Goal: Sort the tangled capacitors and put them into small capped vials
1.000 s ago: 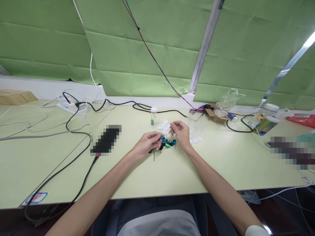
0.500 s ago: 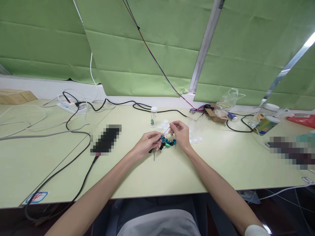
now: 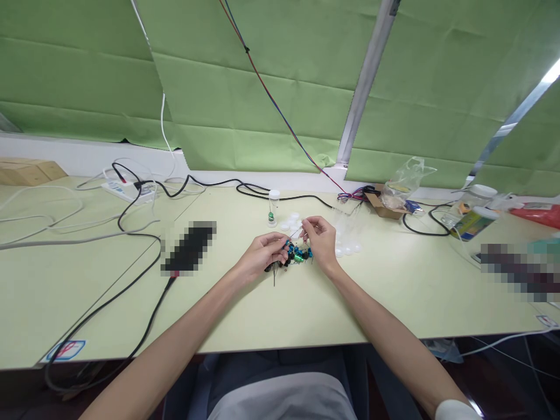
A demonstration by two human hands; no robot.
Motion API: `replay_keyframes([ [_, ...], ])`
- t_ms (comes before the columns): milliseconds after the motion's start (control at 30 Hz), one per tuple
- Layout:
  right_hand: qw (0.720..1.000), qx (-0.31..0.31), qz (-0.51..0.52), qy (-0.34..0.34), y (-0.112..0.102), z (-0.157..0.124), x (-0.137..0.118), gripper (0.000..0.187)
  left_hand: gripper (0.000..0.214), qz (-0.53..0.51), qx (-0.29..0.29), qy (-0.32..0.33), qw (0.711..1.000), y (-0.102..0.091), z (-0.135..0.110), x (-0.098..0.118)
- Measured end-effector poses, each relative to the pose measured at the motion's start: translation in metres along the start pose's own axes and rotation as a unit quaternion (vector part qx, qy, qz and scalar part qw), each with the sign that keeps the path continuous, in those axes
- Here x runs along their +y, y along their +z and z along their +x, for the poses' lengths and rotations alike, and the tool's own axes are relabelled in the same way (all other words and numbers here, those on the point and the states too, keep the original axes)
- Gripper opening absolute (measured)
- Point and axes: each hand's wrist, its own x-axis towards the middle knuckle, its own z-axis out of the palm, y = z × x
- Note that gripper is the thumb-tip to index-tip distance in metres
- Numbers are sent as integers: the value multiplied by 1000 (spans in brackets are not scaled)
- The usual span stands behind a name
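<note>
Hands meet at mid-tabletop [image 3: 394,291]: left hand [image 3: 261,256] pinches a blue capacitor [image 3: 287,245], right hand [image 3: 322,240] apparently closed on its thin lead, just above the loose capacitor pile [image 3: 299,255]. Probable faults: the lead bends under pull, or the part slips and is lost in the pile.
</note>
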Motion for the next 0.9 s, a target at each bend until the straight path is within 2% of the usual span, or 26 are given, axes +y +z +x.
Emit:
replay_keyframes([
  [267, 1000, 13, -7, 15, 4, -5, 6, 24, 34, 14, 23, -8, 1000, 2, -2, 2],
  [600, 999, -21, -29, -2, 2, -5, -3, 24, 40, 135, 5, 23, 991, 7, -6, 8],
  [900, 998, -41, -34, -27, 3, -8, -5, 21, 39, 181, -11, 34, 983, 7, -6, 8],
])
